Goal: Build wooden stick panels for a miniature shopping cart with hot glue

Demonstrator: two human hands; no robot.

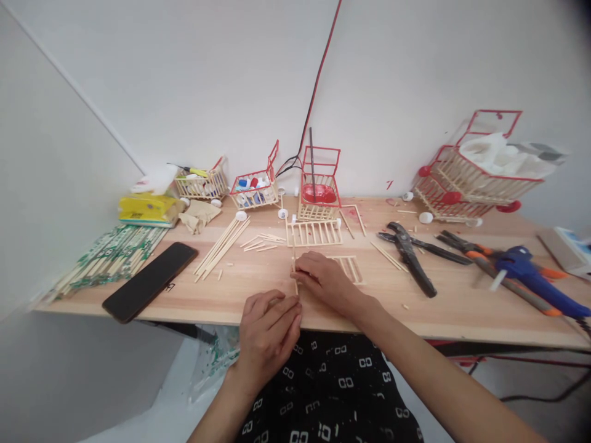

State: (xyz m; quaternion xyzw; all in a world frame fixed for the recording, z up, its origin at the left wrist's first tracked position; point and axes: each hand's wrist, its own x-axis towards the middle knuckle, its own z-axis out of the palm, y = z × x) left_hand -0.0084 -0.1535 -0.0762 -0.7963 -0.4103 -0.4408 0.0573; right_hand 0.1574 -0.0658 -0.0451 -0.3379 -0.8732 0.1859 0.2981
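Observation:
My right hand (325, 280) rests low on the table, with its thumb and fingertips closed on a thin wooden stick (293, 247) that stretches away from me. Against the near end of that same stick press the fingertips of my left hand (272, 326), its fingers bent together. A small ladder-like frame of sticks (353, 269) lies partly under my right hand, which hides its left part. Just beyond is a second flat stick frame (314, 234), in front of a small stick cart with red edges (319, 191).
Loose sticks (222, 249), short cut pieces (263, 242) and a black phone (150, 281) lie to the left. Black-handled cutters (410, 258), orange-handled pliers (475, 249) and a blue glue gun (530, 274) are on the right. More stick carts (471, 178) stand along the wall.

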